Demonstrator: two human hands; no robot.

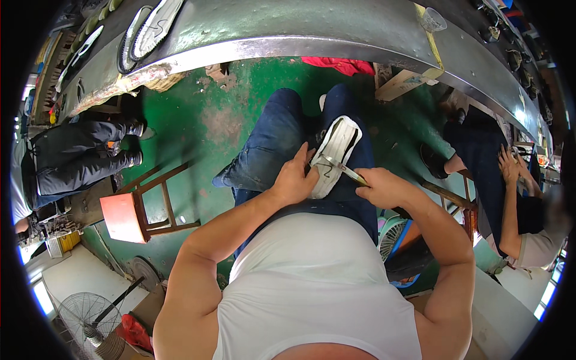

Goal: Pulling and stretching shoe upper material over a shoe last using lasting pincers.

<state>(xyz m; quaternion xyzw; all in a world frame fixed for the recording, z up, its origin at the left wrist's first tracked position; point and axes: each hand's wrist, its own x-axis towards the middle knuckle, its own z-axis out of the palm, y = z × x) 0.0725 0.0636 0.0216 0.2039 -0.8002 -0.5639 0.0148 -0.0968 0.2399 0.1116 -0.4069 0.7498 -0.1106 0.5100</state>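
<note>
A white shoe sole point(342, 141) with a dark handwritten mark lies lengthwise across my lap, its far end pointing away from me. My left hand point(295, 179) grips its near left edge, with the thumb on top and the fingers along the side. In my right hand point(384, 186) is a slim metal hand tool point(348, 169) with a silver front and a yellowish handle. Its tip rests on or just above the sole's middle, beside the mark; the exact kind of tool is too small to tell.
A metal-topped workbench point(300, 27) curves across the far side, with more soles point(155, 27) at its left. A red-topped stool point(123, 217) stands left, a fan point(90, 321) lower left. A seated co-worker point(510, 174) is at right; another person point(78, 156) stands at left.
</note>
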